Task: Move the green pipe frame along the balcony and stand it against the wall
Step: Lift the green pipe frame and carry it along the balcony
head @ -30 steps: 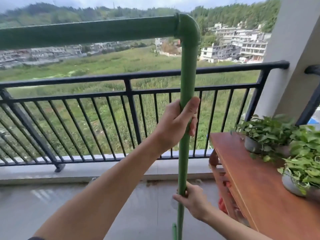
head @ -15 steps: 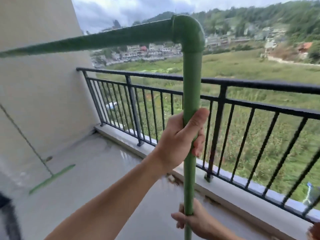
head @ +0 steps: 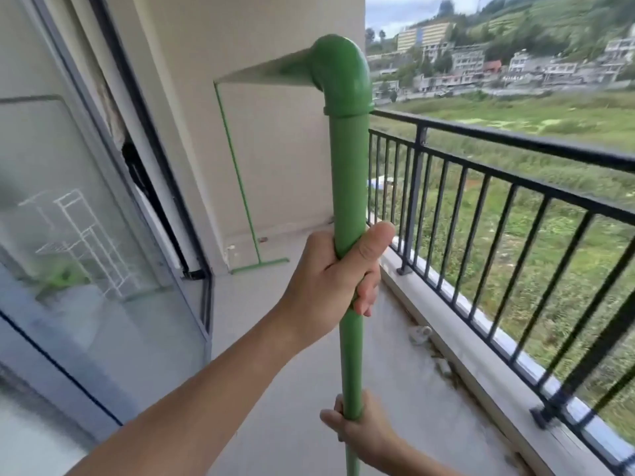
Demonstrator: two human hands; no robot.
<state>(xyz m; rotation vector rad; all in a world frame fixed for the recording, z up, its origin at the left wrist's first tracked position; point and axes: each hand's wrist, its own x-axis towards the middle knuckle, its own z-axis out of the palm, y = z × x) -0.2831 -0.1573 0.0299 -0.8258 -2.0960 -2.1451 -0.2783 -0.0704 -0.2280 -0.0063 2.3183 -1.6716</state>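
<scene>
Both hands are clamped on the near upright of the green pipe frame point(head: 347, 173): left hand point(head: 330, 280) grip high, right hand point(head: 360, 431) grip low. The frame's far leg, beyond both grips, stands near the end wall point(head: 275, 149); setting down and leaning remain.

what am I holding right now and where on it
The green plastic pipe frame, by its near upright: left hand mid-height, right hand lower down.

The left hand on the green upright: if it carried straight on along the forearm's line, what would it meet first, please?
Probably the black railing just past the left hand and green pipe frame; depth is uncertain.
</scene>
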